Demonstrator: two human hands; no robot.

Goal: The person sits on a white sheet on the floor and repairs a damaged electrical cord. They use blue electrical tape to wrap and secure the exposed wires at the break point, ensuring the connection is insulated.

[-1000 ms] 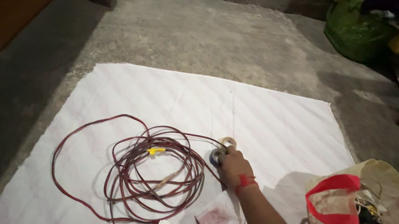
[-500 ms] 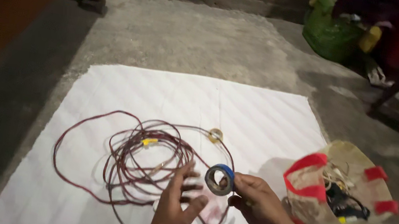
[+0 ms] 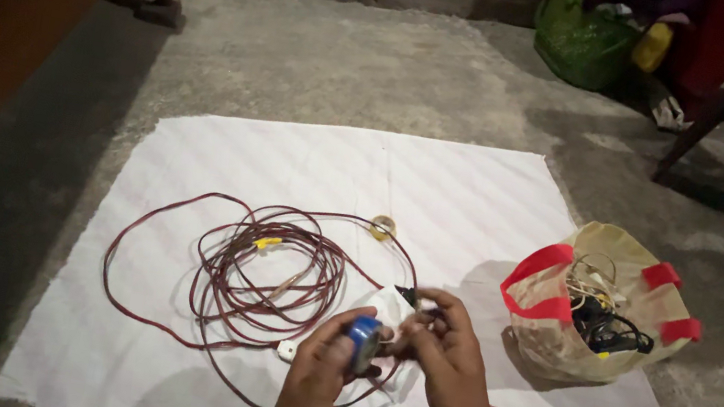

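Note:
My left hand (image 3: 317, 378) grips a roll of blue tape (image 3: 362, 343) by its edge, low in the view. My right hand (image 3: 446, 364) is right beside it, its fingertips pinching the dark loose end of the tape (image 3: 408, 295) pulled out from the roll. Both hands hover over a white sheet (image 3: 442, 187) spread on the floor. A coil of dark red cable (image 3: 267, 268) with a small yellow piece lies on the sheet just left of my hands. A white plug (image 3: 287, 351) on the cable sits by my left wrist.
A small yellowish tape roll (image 3: 383, 227) lies on the sheet beyond the coil. A tan bag with red handles (image 3: 599, 309), full of wires, stands at the right. Green bag (image 3: 582, 35) and chair legs (image 3: 698, 131) stand at the back right on the concrete floor.
My right hand picked the tape roll up from the sheet. The roll then passed to my left hand, and my right fingers now pull its end out.

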